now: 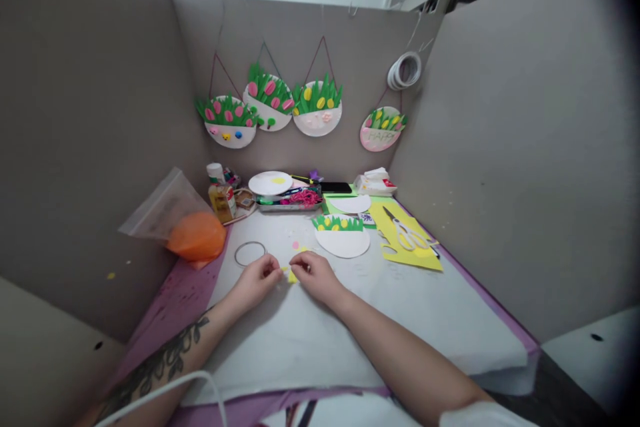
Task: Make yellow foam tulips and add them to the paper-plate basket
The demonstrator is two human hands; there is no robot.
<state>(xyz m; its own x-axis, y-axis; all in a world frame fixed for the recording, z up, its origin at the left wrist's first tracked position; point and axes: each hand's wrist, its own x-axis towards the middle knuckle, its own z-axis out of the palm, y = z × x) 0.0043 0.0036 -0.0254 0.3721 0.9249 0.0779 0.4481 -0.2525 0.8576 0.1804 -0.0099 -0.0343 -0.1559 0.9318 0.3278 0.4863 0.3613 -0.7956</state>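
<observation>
The left hand [260, 273] and the right hand [316, 275] face each other, thumb and forefinger of each pinched narrow. Both pairs of fingertips seem to hold small yellow paper [293, 276]; whether it is one piece or several is too small to tell. It sits in the gap between the hands, just above the white cover [430, 340].

It should handle as thin paper does: almost weightless, limp, quick to crease or tear, and apt to slip or cling to skin. A light pinch at the edge with the very tips suits it best.

Taking that paper as the dial's centre, a pink scrap [295, 245] lies near at twelve o'clock. A ring [236, 253] lies at ten, just beyond the left hand. Between one and two is a plate [345, 245] with green blades and yellow blooms; it looks light and fairly stiff, best taken by its bare lower rim, clear of the bendable blades.

Farther out, scissors [410, 238] rest on a yellow sheet [425, 260] at two, a tray [290, 207] stands at twelve and an orange-filled bag [196, 237] at ten. Four hanging plates [320, 125] line the back wall.
</observation>
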